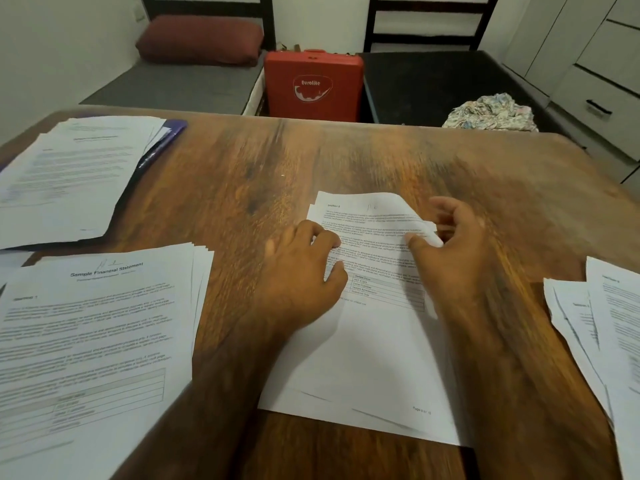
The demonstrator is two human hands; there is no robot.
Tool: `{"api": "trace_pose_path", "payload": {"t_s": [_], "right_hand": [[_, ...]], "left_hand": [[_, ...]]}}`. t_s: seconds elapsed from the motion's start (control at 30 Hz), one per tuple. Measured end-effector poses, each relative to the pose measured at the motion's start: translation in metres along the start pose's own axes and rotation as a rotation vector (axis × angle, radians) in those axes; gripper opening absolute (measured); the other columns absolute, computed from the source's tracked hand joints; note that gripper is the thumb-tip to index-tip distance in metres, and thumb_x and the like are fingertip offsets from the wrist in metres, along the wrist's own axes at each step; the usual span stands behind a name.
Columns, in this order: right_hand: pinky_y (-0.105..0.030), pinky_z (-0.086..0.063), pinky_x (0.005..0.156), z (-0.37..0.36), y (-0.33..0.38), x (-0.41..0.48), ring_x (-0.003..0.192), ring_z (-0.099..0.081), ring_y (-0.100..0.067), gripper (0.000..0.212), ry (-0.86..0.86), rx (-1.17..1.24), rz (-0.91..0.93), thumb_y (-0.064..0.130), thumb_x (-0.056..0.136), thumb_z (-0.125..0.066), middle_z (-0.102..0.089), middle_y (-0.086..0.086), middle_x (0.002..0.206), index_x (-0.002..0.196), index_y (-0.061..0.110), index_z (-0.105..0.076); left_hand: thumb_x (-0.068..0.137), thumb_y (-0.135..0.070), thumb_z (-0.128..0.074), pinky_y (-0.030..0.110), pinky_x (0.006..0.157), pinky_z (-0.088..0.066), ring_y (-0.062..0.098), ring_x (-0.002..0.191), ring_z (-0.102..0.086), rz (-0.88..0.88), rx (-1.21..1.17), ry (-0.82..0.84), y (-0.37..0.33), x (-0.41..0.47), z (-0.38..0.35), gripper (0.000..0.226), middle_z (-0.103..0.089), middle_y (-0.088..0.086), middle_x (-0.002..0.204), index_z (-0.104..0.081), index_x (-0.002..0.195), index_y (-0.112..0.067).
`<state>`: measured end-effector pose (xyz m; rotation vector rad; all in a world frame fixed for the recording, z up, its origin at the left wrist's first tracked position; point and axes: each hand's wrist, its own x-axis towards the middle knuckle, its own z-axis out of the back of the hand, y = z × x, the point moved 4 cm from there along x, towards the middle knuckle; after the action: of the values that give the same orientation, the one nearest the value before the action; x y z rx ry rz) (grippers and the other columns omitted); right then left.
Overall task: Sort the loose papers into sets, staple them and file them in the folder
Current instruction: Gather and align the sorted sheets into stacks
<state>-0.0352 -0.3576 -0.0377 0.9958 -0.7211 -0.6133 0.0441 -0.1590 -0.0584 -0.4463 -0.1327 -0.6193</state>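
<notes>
While two hands are working at its middle, a wooden table [242, 174] is filling most of the view, and four lots of paper are lying on it. One stack [76, 174] is sitting at ten o'clock on a single purple folder [169, 136]. A second pile [97, 323], headed "Sample Financial Statement", is fanning out at eight o'clock. A centre sheet [374, 358] is lying at six o'clock, and some loose papers [595, 323] are overlapping at four o'clock.

Beyond the far edge, two beds are standing side by side: a grey mattress [180, 84] at eleven o'clock, carrying one maroon pillow [201, 39], and a dark mattress [433, 77] at one o'clock, carrying one crumpled cloth [491, 112]. One red case [313, 84] is standing upright between them at twelve. Pale cabinets [595, 57] are lining the wall at two o'clock.

The left hand [298, 271] is lying over the sheet's left edge, its loosely bent fingertips [332, 242] pressing down on the printed text. The right hand [453, 247] is pinching the sheet's upper right corner, which is curling up off the wood between the thumb [420, 244] and the fingers; blur is hiding the exact contact.
</notes>
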Motion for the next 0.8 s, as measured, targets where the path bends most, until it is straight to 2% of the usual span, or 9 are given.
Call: {"api": "trace_pose_path", "payload": {"t_s": [0.03, 0.1, 0.17, 0.27, 0.33, 0.43, 0.53, 0.67, 0.8], "right_hand": [[-0.014, -0.056, 0.071, -0.001, 0.003, -0.001, 0.095, -0.061, 0.001, 0.054, 0.005, 0.0, 0.018, 0.006, 0.082, -0.081, -0.059, 0.0, 0.126, 0.128, 0.029, -0.064], [-0.011, -0.053, 0.067, -0.001, 0.007, -0.003, 0.095, -0.061, 0.0, 0.057, 0.012, 0.041, 0.016, 0.005, 0.082, -0.083, -0.058, 0.002, 0.124, 0.128, 0.032, -0.062], [-0.012, -0.05, 0.072, 0.001, 0.01, -0.004, 0.1, -0.061, -0.002, 0.06, 0.016, 0.159, -0.038, 0.01, 0.081, -0.086, -0.06, 0.006, 0.124, 0.128, 0.035, -0.059], [-0.021, -0.055, 0.078, 0.01, 0.01, -0.003, 0.102, -0.064, -0.002, 0.059, 0.03, 0.315, -0.148, 0.017, 0.081, -0.088, -0.066, 0.011, 0.123, 0.131, 0.026, -0.06], [-0.032, -0.062, 0.08, 0.013, 0.008, -0.001, 0.096, -0.072, -0.009, 0.054, 0.035, 0.338, -0.183, 0.014, 0.082, -0.088, -0.074, 0.006, 0.111, 0.129, 0.02, -0.063], [-0.045, -0.065, 0.077, 0.009, 0.003, 0.0, 0.08, -0.078, -0.016, 0.039, 0.019, 0.319, -0.179, 0.008, 0.078, -0.089, -0.079, -0.001, 0.088, 0.112, 0.017, -0.071], [-0.041, -0.066, 0.069, 0.008, 0.002, -0.001, 0.072, -0.077, -0.01, 0.025, -0.004, 0.197, -0.086, 0.016, 0.078, -0.091, -0.079, 0.006, 0.081, 0.096, 0.021, -0.074], [-0.023, -0.061, 0.063, 0.01, 0.005, -0.002, 0.074, -0.074, -0.001, 0.009, 0.019, 0.021, 0.039, 0.022, 0.09, -0.081, -0.078, 0.013, 0.089, 0.098, 0.023, -0.078], [-0.032, -0.061, 0.071, 0.01, 0.013, -0.002, 0.085, -0.073, -0.005, 0.004, 0.086, 0.014, 0.099, 0.025, 0.099, -0.07, -0.076, 0.014, 0.096, 0.102, 0.024, -0.071]], "left_hand": [[0.097, -0.048, -0.042, 0.049, 0.111, -0.029, 0.01, 0.124, -0.036, -0.001, 0.001, -0.004, 0.0, 0.0, 0.0, 0.041, -0.047, -0.01, 0.136, -0.055, 0.131, -0.032], [0.099, -0.046, -0.047, 0.049, 0.113, -0.028, 0.011, 0.125, -0.036, 0.004, -0.001, -0.007, 0.001, 0.0, 0.0, 0.037, -0.046, -0.01, 0.137, -0.055, 0.132, -0.032], [0.099, -0.045, -0.048, 0.048, 0.113, -0.028, 0.011, 0.126, -0.036, 0.009, 0.0, -0.014, 0.0, 0.0, 0.0, 0.037, -0.047, -0.009, 0.138, -0.055, 0.132, -0.031], [0.099, -0.044, -0.049, 0.047, 0.112, -0.028, 0.011, 0.125, -0.036, 0.003, 0.006, -0.019, 0.0, 0.0, 0.001, 0.037, -0.047, -0.01, 0.136, -0.055, 0.133, -0.031], [0.098, -0.043, -0.049, 0.046, 0.111, -0.027, 0.01, 0.124, -0.036, 0.001, 0.009, -0.023, 0.0, 0.0, 0.001, 0.037, -0.047, -0.01, 0.136, -0.055, 0.133, -0.031], [0.098, -0.044, -0.049, 0.049, 0.112, -0.029, 0.01, 0.125, -0.037, -0.001, 0.006, -0.024, 0.0, 0.0, 0.002, 0.036, -0.047, -0.01, 0.134, -0.056, 0.131, -0.031], [0.098, -0.044, -0.05, 0.049, 0.112, -0.029, 0.011, 0.125, -0.038, -0.005, 0.001, -0.031, -0.001, 0.0, 0.004, 0.035, -0.048, -0.01, 0.134, -0.057, 0.13, -0.031], [0.097, -0.043, -0.053, 0.046, 0.11, -0.029, 0.009, 0.123, -0.039, -0.009, -0.015, -0.054, -0.001, -0.001, 0.006, 0.032, -0.05, -0.011, 0.132, -0.06, 0.126, -0.03], [0.093, -0.043, -0.064, 0.041, 0.109, -0.032, 0.011, 0.123, -0.041, 0.018, -0.095, -0.095, 0.001, -0.001, 0.008, 0.04, -0.049, -0.009, 0.133, -0.055, 0.128, -0.026]]}}
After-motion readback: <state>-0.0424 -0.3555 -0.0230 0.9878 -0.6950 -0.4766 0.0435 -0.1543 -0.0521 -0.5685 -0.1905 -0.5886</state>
